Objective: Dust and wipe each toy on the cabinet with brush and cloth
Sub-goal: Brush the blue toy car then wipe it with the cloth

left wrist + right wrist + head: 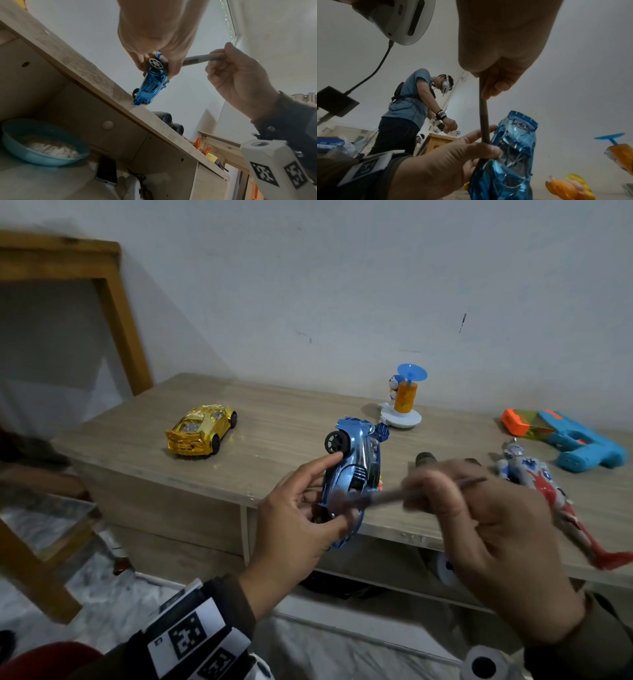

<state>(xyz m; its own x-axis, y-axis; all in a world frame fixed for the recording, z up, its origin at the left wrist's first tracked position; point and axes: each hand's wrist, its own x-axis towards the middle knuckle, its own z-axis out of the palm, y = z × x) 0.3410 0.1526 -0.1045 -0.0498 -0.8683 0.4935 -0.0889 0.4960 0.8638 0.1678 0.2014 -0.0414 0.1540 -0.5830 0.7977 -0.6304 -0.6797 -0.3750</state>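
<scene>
My left hand (330, 491) holds a shiny blue toy car (356, 470) tilted on end above the front edge of the wooden cabinet (274, 419), index finger by the upper wheel, thumb by the lower one. The right hand (428, 494) pinches a thin dark brush (373, 498), blurred with motion, its tip against the car's side. From the left wrist, the blue toy car (150, 86) points nose-down at the cabinet edge, with the brush (197, 60) behind it. From the right wrist, the brush (483, 121) runs down from my right hand (489, 83) to the blue toy car (513, 148).
On the cabinet stand a gold toy car (200, 429), a cartoon figure toy with an orange cylinder (404, 402), a blue and orange water gun (568, 440), a red and silver action figure (548, 494) and dark binoculars (426, 458). A wooden frame (113, 313) stands left. Another person (407, 108) works behind.
</scene>
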